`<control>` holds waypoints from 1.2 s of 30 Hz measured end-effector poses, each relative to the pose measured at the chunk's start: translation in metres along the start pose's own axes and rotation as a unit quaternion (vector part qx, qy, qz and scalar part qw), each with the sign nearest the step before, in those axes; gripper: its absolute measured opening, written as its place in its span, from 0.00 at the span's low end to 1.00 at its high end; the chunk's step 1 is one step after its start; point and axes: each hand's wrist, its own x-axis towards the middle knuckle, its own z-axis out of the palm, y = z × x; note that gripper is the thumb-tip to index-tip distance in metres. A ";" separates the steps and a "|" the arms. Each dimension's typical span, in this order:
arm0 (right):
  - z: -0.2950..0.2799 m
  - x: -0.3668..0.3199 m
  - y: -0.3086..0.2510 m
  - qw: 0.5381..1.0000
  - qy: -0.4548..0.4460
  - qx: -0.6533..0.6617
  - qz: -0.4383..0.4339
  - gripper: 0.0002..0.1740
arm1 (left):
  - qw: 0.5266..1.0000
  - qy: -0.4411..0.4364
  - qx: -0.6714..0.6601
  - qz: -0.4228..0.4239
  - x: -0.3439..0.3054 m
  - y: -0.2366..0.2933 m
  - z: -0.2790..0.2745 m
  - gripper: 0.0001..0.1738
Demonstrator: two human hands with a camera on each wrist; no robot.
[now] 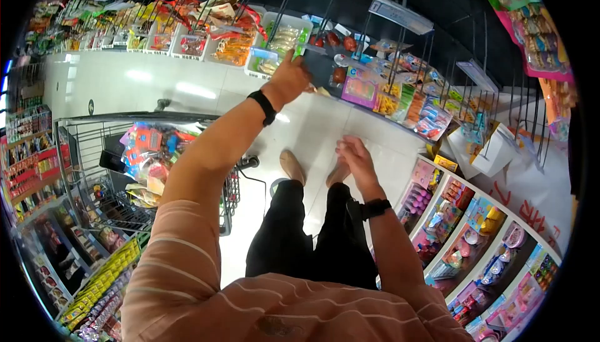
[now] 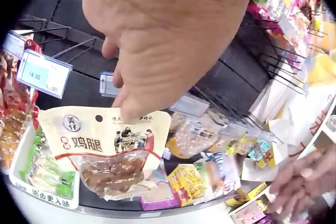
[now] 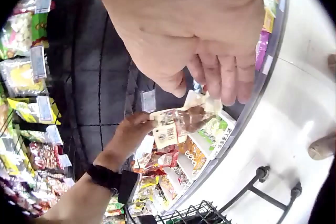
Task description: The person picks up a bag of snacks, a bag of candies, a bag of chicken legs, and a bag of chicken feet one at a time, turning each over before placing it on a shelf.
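My left hand (image 1: 289, 84) reaches over the shelf edge; in the left wrist view the same hand (image 2: 152, 61) pinches the top of a cream packet (image 2: 107, 140) with a clear lower part showing brown meat. The right wrist view shows that left hand (image 3: 130, 129) gripping the packet (image 3: 168, 129) by one end. My right hand (image 1: 357, 157) hangs in front of my body, fingers relaxed and apart from the shelf. Seen up close, the right hand (image 3: 199, 35) has its fingers extended, overlapping the packet in view; whether they touch it cannot be told.
White trays (image 1: 256, 70) of packaged snacks line the shelf, with hooks and price tags (image 1: 400, 15) above. A wire cart (image 1: 112, 207) holding colourful packages stands at the left. Toy shelves (image 1: 469, 242) are at the lower right, beside a white sheet (image 1: 528, 182) with red writing.
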 end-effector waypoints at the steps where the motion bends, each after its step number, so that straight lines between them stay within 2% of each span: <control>1: 0.000 0.002 -0.002 0.999 0.005 -0.031 -0.028 0.24 | 0.999 0.012 -0.034 0.003 -0.010 0.009 -0.004 0.11; 3: 0.004 0.008 -0.009 0.970 0.027 -0.187 -0.154 0.30 | 0.994 0.035 -0.102 0.010 -0.029 0.027 -0.015 0.11; 5: 0.008 0.010 -0.028 0.896 0.041 -0.361 -0.255 0.33 | 0.975 0.015 -0.219 0.032 -0.051 0.034 -0.046 0.12; 7: 0.020 0.004 -0.054 0.877 0.004 -0.398 -0.268 0.33 | 0.949 -0.020 -0.315 0.027 -0.071 0.041 -0.075 0.12; 8: 0.025 0.000 -0.068 0.867 -0.016 -0.416 -0.275 0.33 | 0.922 0.026 -0.383 0.042 -0.079 0.042 -0.077 0.08; 10: 0.033 -0.009 -0.097 0.928 -0.120 -0.338 -0.105 0.29 | 0.882 0.024 -0.470 0.000 -0.092 0.043 -0.105 0.08; 11: 0.038 -0.012 -0.104 0.940 -0.170 -0.294 -0.016 0.27 | 0.859 0.024 -0.512 -0.022 -0.098 0.041 -0.113 0.09; 12: 0.045 -0.017 -0.102 0.939 -0.152 -0.294 -0.090 0.22 | 0.871 0.024 -0.489 -0.030 -0.104 0.042 -0.104 0.14; 15: 0.051 -0.019 -0.105 0.956 -0.202 -0.205 0.048 0.21 | 0.749 0.052 -0.655 -0.089 -0.102 0.026 -0.085 0.19; 16: 0.057 -0.025 -0.109 0.955 -0.208 -0.211 0.009 0.22 | 0.655 -0.018 -0.739 -0.157 -0.102 0.009 -0.084 0.27; 17: 0.059 -0.026 -0.108 0.962 -0.187 -0.196 0.020 0.22 | 0.694 0.093 -0.689 -0.186 -0.099 -0.002 -0.054 0.30; 18: 0.060 -0.027 -0.106 0.969 -0.167 -0.181 0.031 0.22 | 0.770 0.211 -0.557 -0.229 -0.088 -0.017 -0.010 0.29; 19: 0.062 -0.027 -0.102 0.974 -0.147 -0.166 0.043 0.23 | 0.787 0.236 -0.484 -0.301 -0.078 -0.041 0.019 0.27; 20: 0.063 -0.027 -0.097 0.982 -0.128 -0.126 0.059 0.24 | 0.787 0.181 -0.471 -0.355 -0.078 -0.060 0.006 0.25; 21: 0.063 -0.026 -0.090 0.988 -0.109 -0.085 0.075 0.25 | 0.729 0.230 -0.519 -0.382 -0.070 -0.073 0.036 0.28; 23: 0.058 -0.019 -0.073 0.991 -0.084 -0.046 0.090 0.26 | 0.700 0.225 -0.525 -0.428 -0.064 -0.086 0.038 0.32; 25: 0.053 -0.012 -0.065 0.991 -0.077 -0.052 0.092 0.27 | 0.667 0.240 -0.559 -0.431 -0.054 -0.091 0.054 0.33; 26: 0.054 -0.010 -0.057 0.995 -0.067 -0.032 0.063 0.28 | 0.650 0.246 -0.575 -0.432 -0.050 -0.094 0.062 0.34; 29: 0.052 -0.003 -0.049 0.995 -0.061 -0.043 0.071 0.27 | 0.663 0.249 -0.588 -0.391 -0.047 -0.100 0.085 0.36; 32: 0.055 0.000 -0.049 0.992 -0.070 0.015 0.108 0.27 | 0.740 0.218 -0.515 -0.374 -0.049 -0.107 0.105 0.29; 35: 0.062 0.002 -0.053 0.993 -0.070 0.025 0.091 0.28 | 0.835 0.188 -0.406 -0.321 -0.056 -0.112 0.108 0.23; 36: 0.062 0.004 -0.052 0.994 -0.069 0.014 0.089 0.28 | 0.787 0.193 -0.480 -0.336 -0.055 -0.111 0.105 0.21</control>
